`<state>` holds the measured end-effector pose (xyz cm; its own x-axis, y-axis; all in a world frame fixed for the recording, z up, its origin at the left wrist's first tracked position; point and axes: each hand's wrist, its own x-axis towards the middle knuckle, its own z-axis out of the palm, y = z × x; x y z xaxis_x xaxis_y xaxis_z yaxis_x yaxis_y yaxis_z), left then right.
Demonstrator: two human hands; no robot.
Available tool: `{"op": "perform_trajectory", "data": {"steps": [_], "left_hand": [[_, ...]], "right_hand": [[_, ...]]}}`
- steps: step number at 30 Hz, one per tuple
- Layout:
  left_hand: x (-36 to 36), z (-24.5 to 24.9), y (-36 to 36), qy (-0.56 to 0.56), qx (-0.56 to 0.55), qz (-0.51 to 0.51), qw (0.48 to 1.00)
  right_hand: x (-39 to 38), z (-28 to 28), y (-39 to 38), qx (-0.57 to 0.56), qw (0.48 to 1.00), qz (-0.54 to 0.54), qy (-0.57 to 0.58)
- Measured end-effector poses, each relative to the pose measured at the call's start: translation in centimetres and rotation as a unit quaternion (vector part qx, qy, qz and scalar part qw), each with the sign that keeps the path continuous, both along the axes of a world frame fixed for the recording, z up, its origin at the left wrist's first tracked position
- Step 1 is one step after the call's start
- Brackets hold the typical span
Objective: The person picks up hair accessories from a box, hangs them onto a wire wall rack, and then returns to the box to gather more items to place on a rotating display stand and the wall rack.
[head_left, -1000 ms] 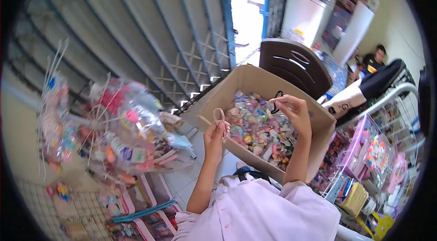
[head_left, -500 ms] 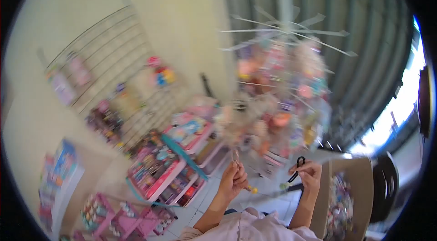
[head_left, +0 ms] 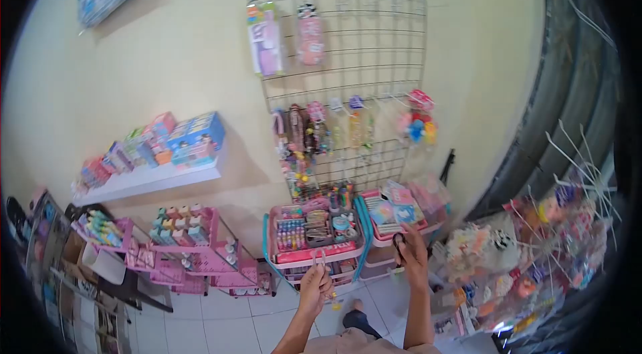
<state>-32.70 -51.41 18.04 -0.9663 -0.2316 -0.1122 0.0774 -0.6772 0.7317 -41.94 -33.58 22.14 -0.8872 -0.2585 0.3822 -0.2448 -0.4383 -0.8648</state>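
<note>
My left hand (head_left: 315,287) is closed around a charm strap; its pale loop (head_left: 319,258) sticks up above the fingers. A small yellow charm (head_left: 336,306) dangles below that hand. Between the fingers of my right hand (head_left: 414,255) is a black looped strap (head_left: 398,243), with something pale green at its lower end. Ahead of my left hand stands a pink and teal cart (head_left: 315,256), its top tray full of small goods. My right hand is in front of a second bin (head_left: 394,239) holding flat colourful packs.
A wire grid (head_left: 344,53) on the wall carries hanging accessories. To its left are a white shelf (head_left: 160,179) with boxes and pink racks (head_left: 200,250) of bottles. On the right stands a rotating rack (head_left: 545,247) with bagged items, beside a grey shutter (head_left: 535,120).
My view has swung left, from the rotating rack to the wall grid and cart. The cardboard box on the right has left view. Both hands keep hold of their straps.
</note>
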Motion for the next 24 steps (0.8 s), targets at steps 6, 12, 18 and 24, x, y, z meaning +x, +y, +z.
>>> {"op": "perform_trajectory", "data": {"steps": [6, 12, 18, 24], "left_hand": [[-1.7, 0.0, -3.4, -0.003, -0.027, 0.083, 0.996], [-6.0, 2.4, -7.4, -0.001, -0.122, 0.110, 0.986], [-13.1, 6.4, -10.2, 0.047, -0.217, 0.115, 0.968], [-19.0, 9.0, -11.3, 0.091, -0.171, 0.113, 0.975]], "right_hand": [[-6.3, 1.4, -6.9, 0.058, 0.997, 0.056, 0.003], [-12.7, 2.8, -15.2, -0.015, 0.993, 0.118, -0.001], [-18.1, 5.7, -21.3, -0.066, 0.982, 0.177, 0.030], [-21.0, 6.1, -24.8, -0.054, 0.978, 0.199, 0.043]]}}
